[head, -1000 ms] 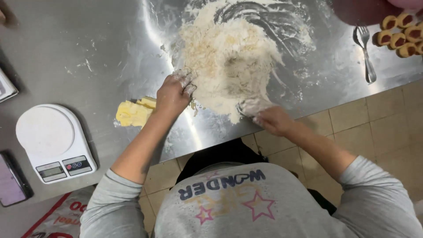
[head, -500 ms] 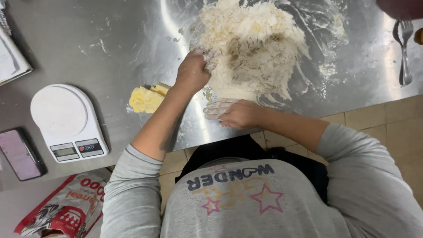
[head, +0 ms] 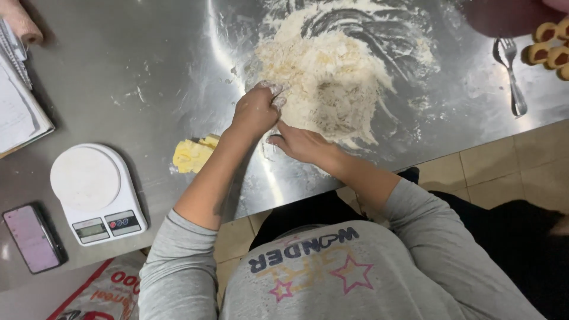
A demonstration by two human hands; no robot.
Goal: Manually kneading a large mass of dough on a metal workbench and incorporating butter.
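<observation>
Your flour-dusted left hand (head: 256, 109) is curled on the pale crumbly flour-and-butter heap (head: 323, 77); your right hand (head: 299, 142) lies flat, fingers spread, against its near edge on the steel table (head: 118, 71).

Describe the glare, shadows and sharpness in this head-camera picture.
Head view: overhead light glares in bright streaks off the steel table beside the flour pile; the left hand and right hand show sharp, with soft shadows beneath the forearms; a dark shadow falls at the top right near the fork; edges bend slightly.
</observation>
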